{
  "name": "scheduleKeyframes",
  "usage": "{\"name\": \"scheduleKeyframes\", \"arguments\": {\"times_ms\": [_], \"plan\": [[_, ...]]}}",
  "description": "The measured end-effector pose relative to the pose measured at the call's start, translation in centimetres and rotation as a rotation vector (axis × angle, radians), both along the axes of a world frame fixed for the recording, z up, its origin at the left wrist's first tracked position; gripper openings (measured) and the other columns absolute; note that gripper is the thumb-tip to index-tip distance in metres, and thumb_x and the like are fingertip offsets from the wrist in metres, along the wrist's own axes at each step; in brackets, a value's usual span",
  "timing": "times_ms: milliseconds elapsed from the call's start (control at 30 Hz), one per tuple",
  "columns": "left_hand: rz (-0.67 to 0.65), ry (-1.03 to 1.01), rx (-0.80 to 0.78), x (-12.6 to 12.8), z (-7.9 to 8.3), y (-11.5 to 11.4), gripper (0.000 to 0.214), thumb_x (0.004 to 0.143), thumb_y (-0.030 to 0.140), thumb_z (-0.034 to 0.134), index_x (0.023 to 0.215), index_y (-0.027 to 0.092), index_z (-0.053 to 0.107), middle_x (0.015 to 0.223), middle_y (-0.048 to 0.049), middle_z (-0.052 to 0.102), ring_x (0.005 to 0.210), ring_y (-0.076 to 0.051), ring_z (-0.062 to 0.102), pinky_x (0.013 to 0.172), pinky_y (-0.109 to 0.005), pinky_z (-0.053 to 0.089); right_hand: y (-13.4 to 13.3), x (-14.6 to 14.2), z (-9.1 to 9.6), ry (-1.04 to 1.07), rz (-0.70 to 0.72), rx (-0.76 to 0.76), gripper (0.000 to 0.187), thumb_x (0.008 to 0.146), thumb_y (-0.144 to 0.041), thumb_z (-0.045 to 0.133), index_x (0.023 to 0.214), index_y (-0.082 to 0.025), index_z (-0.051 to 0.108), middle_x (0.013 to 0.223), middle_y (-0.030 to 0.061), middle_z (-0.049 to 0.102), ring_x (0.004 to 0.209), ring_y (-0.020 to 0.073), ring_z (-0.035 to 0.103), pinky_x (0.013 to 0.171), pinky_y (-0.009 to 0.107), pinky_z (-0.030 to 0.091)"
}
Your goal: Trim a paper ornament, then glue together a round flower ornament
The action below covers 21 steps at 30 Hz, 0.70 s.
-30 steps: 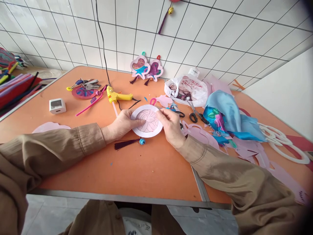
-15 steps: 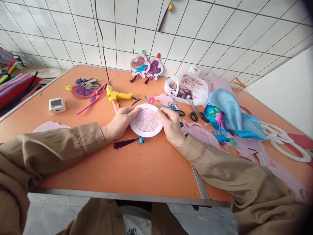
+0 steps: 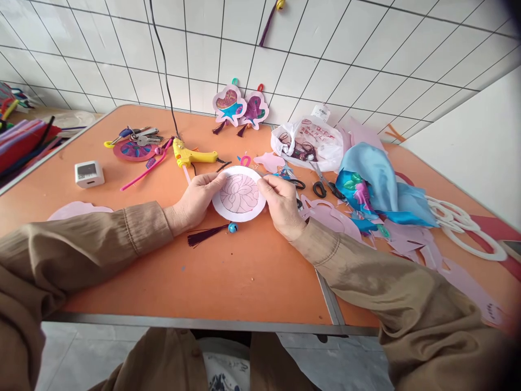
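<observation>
Between my hands, above the table, is a round white-rimmed disc (image 3: 239, 194) with a pink centre and a line-drawn flower. My left hand (image 3: 197, 198) pinches its left edge between thumb and fingers. On the opposite edge, my right hand (image 3: 282, 205) grips it the same way. A pink loop (image 3: 245, 161) shows just beyond the disc's top edge; I cannot tell whether it is attached. Just below the disc lies a blue bell (image 3: 232, 228) with a dark purple tassel (image 3: 207, 235). A yellow glue gun (image 3: 195, 157) rests beyond my left hand.
Scissors (image 3: 319, 189), pink paper scraps (image 3: 331, 217) and blue cloth (image 3: 378, 179) crowd the right side. A white plastic bag (image 3: 321, 144) stands near the wall beside two finished-looking ornaments (image 3: 230, 106). Keys (image 3: 145, 136) and a white charger (image 3: 89, 174) lie left.
The whole view has shifted slightly, so things appear a little further left and up. Both hands keep the same hold on the disc, which seems tipped a little differently.
</observation>
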<state>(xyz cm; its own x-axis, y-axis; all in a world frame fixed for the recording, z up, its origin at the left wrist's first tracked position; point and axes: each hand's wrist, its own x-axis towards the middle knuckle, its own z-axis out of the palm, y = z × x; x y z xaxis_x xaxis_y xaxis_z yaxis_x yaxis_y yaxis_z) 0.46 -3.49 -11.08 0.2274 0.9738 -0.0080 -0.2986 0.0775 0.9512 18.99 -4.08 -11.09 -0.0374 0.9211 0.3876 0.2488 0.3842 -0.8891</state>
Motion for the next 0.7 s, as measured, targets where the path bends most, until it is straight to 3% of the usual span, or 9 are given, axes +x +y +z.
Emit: {"name": "scheduleKeyframes", "arguments": {"times_ms": [700], "plan": [[0.018, 0.011, 0.016, -0.2, -0.49, 0.26, 0.036, 0.08, 0.047, 0.075, 0.079, 0.012, 0.068, 0.076, -0.0059, 0.069, 0.071, -0.017, 0.063, 0.075, -0.032, 0.052, -0.14, -0.08, 0.02, -0.017, 0.01, 0.051, 0.039, 0.088, -0.033, 0.052, 0.058, -0.022, 0.031, 0.057, -0.0052, 0.029, 0.055, 0.0092, 0.03, 0.053, 0.028, 0.025]]}}
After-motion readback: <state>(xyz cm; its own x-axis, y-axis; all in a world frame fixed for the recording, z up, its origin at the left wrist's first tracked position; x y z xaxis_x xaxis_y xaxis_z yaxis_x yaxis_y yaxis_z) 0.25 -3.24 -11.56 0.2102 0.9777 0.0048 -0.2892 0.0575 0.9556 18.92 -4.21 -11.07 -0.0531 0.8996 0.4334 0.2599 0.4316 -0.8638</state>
